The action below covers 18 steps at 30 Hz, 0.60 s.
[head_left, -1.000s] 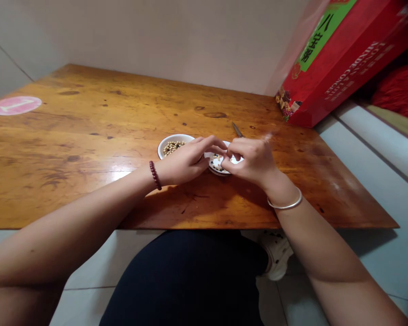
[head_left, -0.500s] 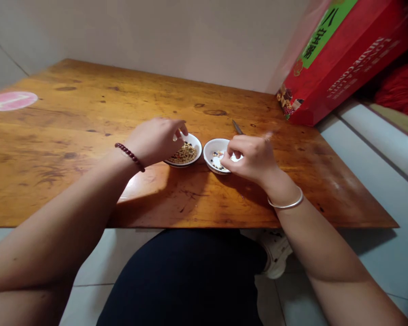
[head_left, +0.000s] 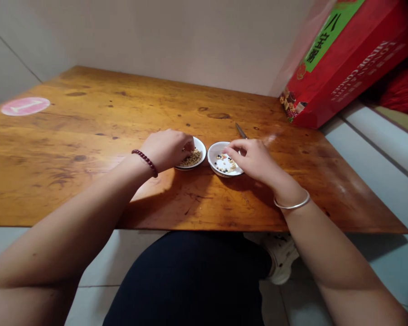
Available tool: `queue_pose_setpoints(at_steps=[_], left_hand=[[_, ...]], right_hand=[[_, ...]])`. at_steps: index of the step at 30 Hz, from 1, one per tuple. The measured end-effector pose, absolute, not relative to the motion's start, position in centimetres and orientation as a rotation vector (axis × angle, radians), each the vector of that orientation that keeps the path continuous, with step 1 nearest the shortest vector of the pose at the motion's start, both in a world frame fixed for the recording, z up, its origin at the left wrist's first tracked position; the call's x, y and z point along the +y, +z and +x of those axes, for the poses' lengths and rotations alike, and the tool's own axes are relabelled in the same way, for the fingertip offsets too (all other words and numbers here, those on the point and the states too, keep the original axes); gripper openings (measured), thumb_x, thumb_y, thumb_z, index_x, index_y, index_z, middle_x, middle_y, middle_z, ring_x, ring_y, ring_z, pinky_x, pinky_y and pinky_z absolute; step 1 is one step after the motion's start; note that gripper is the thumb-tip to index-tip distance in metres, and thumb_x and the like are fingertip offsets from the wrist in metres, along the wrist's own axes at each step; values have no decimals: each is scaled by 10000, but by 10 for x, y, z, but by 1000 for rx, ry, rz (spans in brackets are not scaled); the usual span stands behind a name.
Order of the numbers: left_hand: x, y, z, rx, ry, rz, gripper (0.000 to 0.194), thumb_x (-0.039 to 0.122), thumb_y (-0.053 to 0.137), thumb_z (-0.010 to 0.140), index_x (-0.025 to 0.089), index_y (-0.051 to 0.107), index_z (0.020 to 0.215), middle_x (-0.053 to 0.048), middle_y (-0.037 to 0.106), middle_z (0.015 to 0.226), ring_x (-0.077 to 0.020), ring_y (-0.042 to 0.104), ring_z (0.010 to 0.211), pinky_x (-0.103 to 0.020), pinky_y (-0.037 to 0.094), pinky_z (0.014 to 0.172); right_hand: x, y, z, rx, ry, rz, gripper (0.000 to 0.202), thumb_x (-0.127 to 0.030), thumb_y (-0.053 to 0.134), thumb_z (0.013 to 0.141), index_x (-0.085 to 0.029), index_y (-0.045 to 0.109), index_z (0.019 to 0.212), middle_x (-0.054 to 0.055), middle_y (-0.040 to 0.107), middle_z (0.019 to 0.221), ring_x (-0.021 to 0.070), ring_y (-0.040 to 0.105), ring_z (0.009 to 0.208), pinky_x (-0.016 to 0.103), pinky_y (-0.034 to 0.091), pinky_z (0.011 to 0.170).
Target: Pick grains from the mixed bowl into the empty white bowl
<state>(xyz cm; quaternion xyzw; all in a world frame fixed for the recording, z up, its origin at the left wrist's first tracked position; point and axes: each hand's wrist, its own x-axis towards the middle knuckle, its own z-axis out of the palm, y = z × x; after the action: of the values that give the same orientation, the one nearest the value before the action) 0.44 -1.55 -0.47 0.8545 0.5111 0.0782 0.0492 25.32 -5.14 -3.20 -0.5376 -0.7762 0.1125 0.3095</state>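
Note:
Two small white bowls with dark rims stand side by side. My left hand reaches over the left bowl, its closed fingertips down among many pale beans; whatever they pinch is hidden. Inside the right bowl lies a thin scatter of pale, dark and orange-tinted beans. My right hand is over that bowl's right side, thumb and forefinger brought together above the beans. Anything between them is too small to make out.
Both bowls rest on a brown wooden table. Behind the right bowl lies a dark, pointed slim object, partly hidden by my right hand. A red box stands at the back right, and a pink oval sticker is at the left.
My left hand has lowered its fingers into the beans of the left bowl. My right fingers have lifted slightly, baring more of the right bowl's beans. The whole view has shifted a little.

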Motion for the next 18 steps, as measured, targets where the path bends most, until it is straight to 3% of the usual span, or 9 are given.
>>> queue_pose_setpoints(at_steps=[8,18], left_hand=[[-18,2,-1,1514,273,2562,178,222,629,828,243,719,980,-15,793,982,-238,709,848,-297,451,654],[-15,-6,13,1071,840,2061,286,214,768,807,184,652,1067,-44,802,921,-193,757,864,-283,529,770]], right_hand=[[-47,-31,258,-1876,766,-1311,226,-331,636,879,-180,765,987,63,778,820,157,668,649,264,467,568],[-45,-36,253,-1581,602,-1077,223,-428,730,864,-238,725,981,38,766,816,177,717,728,316,540,657]])
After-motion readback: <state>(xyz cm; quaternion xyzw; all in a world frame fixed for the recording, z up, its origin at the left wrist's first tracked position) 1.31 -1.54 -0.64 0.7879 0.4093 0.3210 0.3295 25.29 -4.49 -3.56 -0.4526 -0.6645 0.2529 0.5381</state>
